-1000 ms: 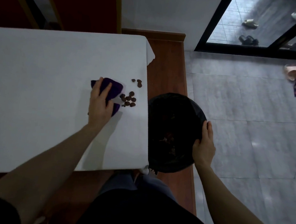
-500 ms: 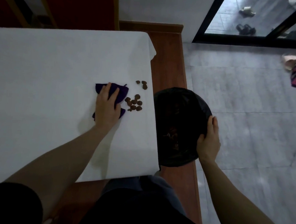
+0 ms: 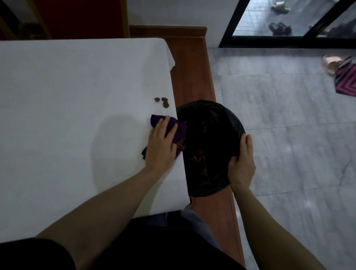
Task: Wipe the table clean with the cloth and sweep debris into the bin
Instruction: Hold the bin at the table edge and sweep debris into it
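My left hand [image 3: 161,146] presses a purple cloth [image 3: 180,129] flat at the right edge of the white table [image 3: 59,105], right against the bin. A few brown bits of debris [image 3: 180,147] show at the cloth's edge, over the bin's rim. Three more brown pieces [image 3: 162,101] lie on the table just beyond the cloth. The black bin [image 3: 211,124], lined with a black bag, is held against the table edge, and my right hand [image 3: 242,160] grips its right rim. Brown debris lies inside the bin.
A wooden bench [image 3: 190,72] runs along the table's right side under the bin. Grey tiled floor [image 3: 289,132] lies to the right, with a striped mat [image 3: 355,82] and shoes near a glass door at the far right.
My left hand has slid the cloth right to the table edge, pushing the cluster of debris over into the bin. The three farther pieces stayed in place. My right hand kept its hold on the bin.
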